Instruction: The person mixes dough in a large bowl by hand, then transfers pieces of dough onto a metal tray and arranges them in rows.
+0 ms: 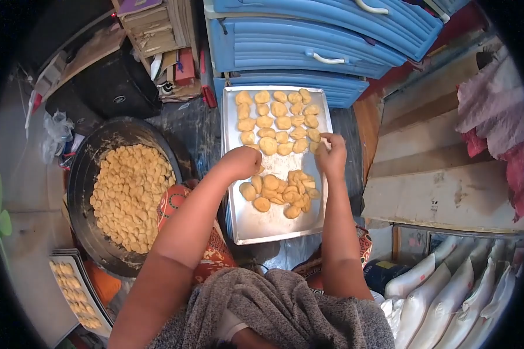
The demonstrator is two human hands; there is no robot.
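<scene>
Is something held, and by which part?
The left hand seems to pinch a dough piece by its edge; for the right hand, it cannot be told.

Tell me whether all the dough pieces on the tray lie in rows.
No, the far part of the tray has rows of pieces, but a loose pile lies nearer the person.

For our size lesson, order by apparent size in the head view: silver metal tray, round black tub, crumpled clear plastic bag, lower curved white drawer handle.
1. Metal tray and black tub: too alike to rank, tub partly hidden
2. Plastic bag
3. Drawer handle
</scene>
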